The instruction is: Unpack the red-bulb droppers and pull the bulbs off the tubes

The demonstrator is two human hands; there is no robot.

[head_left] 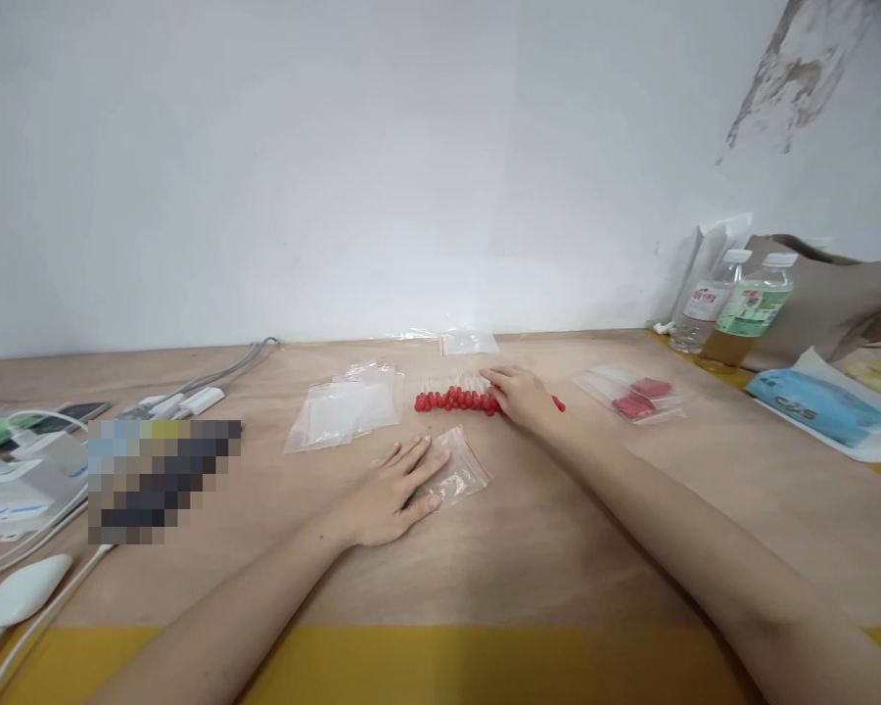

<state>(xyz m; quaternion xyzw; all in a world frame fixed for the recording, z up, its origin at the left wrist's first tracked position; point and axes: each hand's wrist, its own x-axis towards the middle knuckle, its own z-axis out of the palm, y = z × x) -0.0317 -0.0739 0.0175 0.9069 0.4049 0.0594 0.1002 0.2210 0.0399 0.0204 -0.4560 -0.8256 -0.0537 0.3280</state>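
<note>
My left hand (396,490) lies on the table with its fingers spread, and its fingertips rest on the near-left part of a clear zip bag (464,470). Beyond that bag runs a row of small white sticks with red tips (451,399), red ends towards me. My right hand (518,394) is over the right end of this row, fingers pointing left and touching the sticks; index finger and thumb look apart. Part of the row is hidden under it, and a red tip (560,403) shows to the right of the wrist.
Flat clear bags (345,406) lie at the left and another (470,343) by the wall. Bags with red contents (635,399) lie right. Farther right are two bottles (753,304) and a blue tissue pack (822,406). Cables and white chargers (29,490) crowd the left side.
</note>
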